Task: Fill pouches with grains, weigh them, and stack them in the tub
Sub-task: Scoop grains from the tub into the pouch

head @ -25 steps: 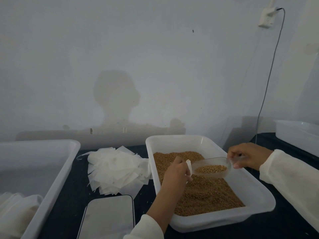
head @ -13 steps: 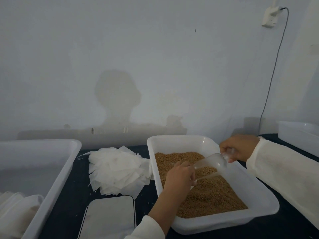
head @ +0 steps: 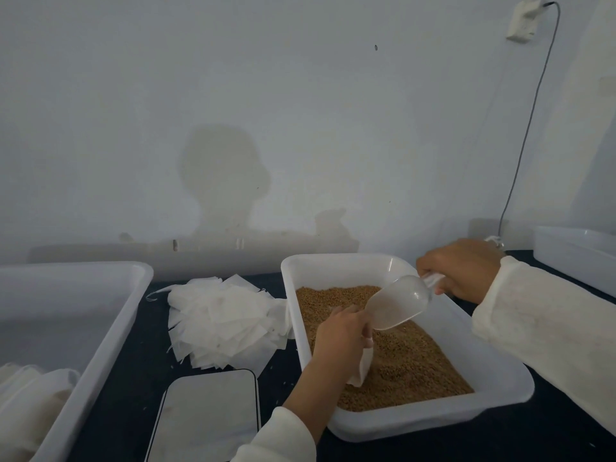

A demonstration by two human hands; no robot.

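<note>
Here: scoop tipped at the pouch

The left hand (head: 340, 331) pinches a pouch (head: 361, 368) over the grains (head: 410, 361); the right hand (head: 461, 270) grips the scoop (head: 396, 306). A pile of empty pouches (head: 223, 320) and the scale (head: 208, 416) lie left of the tray (head: 500, 381); the tub (head: 110, 325) fills the left edge.

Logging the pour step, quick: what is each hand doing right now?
Left hand: closed, gripping the white pouch over the grain tray.
Right hand: closed, holding the clear scoop by its handle, tipped toward the pouch.
</note>
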